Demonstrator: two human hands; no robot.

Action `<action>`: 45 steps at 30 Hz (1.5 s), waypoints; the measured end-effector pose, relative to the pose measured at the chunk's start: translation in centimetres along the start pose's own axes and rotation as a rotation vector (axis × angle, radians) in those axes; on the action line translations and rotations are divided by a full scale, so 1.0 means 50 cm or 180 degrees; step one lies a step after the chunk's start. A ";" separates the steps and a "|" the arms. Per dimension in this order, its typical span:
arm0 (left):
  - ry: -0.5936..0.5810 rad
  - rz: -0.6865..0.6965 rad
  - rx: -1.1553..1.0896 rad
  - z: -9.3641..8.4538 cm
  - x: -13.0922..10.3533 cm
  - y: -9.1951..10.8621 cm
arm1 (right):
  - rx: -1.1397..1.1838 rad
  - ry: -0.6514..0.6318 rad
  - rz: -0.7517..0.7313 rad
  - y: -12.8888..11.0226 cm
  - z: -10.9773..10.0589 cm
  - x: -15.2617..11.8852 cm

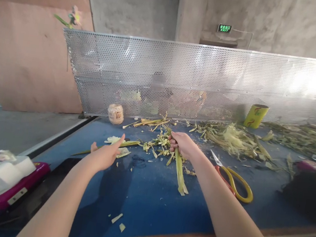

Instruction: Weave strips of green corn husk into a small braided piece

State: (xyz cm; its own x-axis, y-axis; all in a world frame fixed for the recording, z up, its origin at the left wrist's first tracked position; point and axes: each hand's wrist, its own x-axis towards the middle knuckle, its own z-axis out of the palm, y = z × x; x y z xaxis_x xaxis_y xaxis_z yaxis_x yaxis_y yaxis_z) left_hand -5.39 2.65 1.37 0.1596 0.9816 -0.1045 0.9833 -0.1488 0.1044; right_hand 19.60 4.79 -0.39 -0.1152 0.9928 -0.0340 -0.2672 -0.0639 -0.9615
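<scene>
My right hand (183, 144) is closed around a pale green leaf strip (179, 170), which looks like corn husk. Its split end hangs down toward me, and a short part pokes out above the fingers. Behind that hand lies a heap of curled yellow-green scraps (160, 142). My left hand (107, 153) is held over the table's left side, thumb and forefinger apart, with nothing visible in it. Close to its fingers are a long thin green stalk (131, 143) and a pale, crumpled leafy piece (124, 152). Right of my right forearm lie scissors (235, 181) with yellow and red handles, their blades together.
A twine roll (115, 113) stands before the perforated metal screen (159, 64). Farther right are a pile of dry green leaves (228, 138) and a yellow cylindrical container (256, 116). On the left, a purple power strip (22, 191) with white plugs sits beside a black flat panel (48, 185).
</scene>
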 end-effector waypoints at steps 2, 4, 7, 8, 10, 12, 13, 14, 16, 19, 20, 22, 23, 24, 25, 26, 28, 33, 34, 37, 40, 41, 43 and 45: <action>-0.0051 -0.0019 0.0164 0.009 0.002 0.005 | -0.0001 -0.0001 0.0000 -0.001 0.001 -0.001; 0.0005 0.0019 0.0269 0.017 0.007 0.009 | 0.0001 0.0003 -0.0009 -0.002 0.002 -0.002; 0.0182 0.0103 0.0512 0.029 0.016 0.015 | 0.0000 0.0003 -0.0021 -0.002 0.003 -0.003; 0.0244 0.0133 0.0599 0.032 0.019 0.018 | -0.0002 0.0004 -0.0023 -0.001 0.004 -0.004; 0.0336 0.0188 0.0742 0.038 0.025 0.024 | -0.0005 0.0011 -0.0024 0.000 0.004 -0.004; 0.0415 0.0214 0.0822 0.043 0.031 0.032 | -0.0008 0.0015 -0.0016 0.001 0.004 -0.004; 0.0461 0.0219 0.0833 0.044 0.033 0.035 | -0.0009 0.0016 -0.0008 0.003 0.003 -0.004; 0.0509 0.0225 0.0818 0.046 0.035 0.037 | -0.0009 0.0016 0.0002 0.004 0.002 -0.003; 0.0605 0.0230 0.0701 0.045 0.037 0.035 | -0.0007 0.0018 0.0015 0.007 0.000 0.000; 0.0739 0.0162 0.0384 0.032 0.037 0.017 | -0.0008 0.0036 -0.0004 0.010 -0.004 0.004; 0.0780 0.0148 0.0159 0.025 0.036 0.008 | -0.0007 0.0044 -0.0016 0.011 -0.005 0.005; 0.0825 0.0260 -0.0870 0.009 0.033 -0.009 | -0.0001 0.0051 -0.0040 0.011 -0.005 0.006; 0.0828 0.0392 -0.1864 0.002 0.032 -0.015 | 0.0002 0.0048 -0.0049 0.011 -0.005 0.006; 0.0781 0.0524 -0.2725 -0.004 0.030 -0.019 | 0.0006 0.0042 -0.0055 0.011 -0.004 0.005; 0.0694 0.0643 -0.3396 -0.009 0.029 -0.020 | 0.0010 0.0032 -0.0058 0.011 -0.003 0.005; 0.0559 0.0728 -0.3947 -0.011 0.027 -0.019 | 0.0016 0.0021 -0.0055 0.010 -0.002 0.004; 0.0222 0.0787 -0.4435 -0.012 0.023 -0.011 | 0.0032 -0.0002 -0.0039 0.009 -0.001 0.003; -0.0321 0.0715 -0.4804 -0.005 0.016 0.007 | 0.0061 -0.0050 0.0008 0.009 -0.003 0.005; -0.0335 0.0710 -0.4799 -0.005 0.016 0.007 | 0.0062 -0.0055 0.0014 0.010 -0.004 0.005; -0.0244 0.0673 -0.4758 -0.006 0.019 0.003 | 0.0060 -0.0048 0.0017 0.010 -0.004 0.005; -0.0063 0.0490 -0.4599 -0.005 0.025 -0.003 | 0.0060 -0.0045 0.0013 0.008 -0.002 0.003; 0.0002 0.0426 -0.4514 -0.004 0.026 -0.004 | 0.0063 -0.0050 0.0012 0.008 -0.001 0.002; 0.0216 0.0348 -0.4215 -0.001 0.027 -0.003 | 0.0070 -0.0066 0.0012 0.007 -0.001 0.001; 0.0552 0.0350 -0.3637 0.004 0.026 0.002 | 0.0079 -0.0084 0.0013 0.008 0.000 0.001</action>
State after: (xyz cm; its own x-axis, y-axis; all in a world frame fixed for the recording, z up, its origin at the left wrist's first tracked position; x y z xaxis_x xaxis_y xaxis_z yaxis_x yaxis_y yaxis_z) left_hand -5.06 3.91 1.02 0.1384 0.9864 0.0884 0.2994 -0.1267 0.9457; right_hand 19.51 4.81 -0.77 -0.1415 0.9895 -0.0302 -0.2903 -0.0707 -0.9543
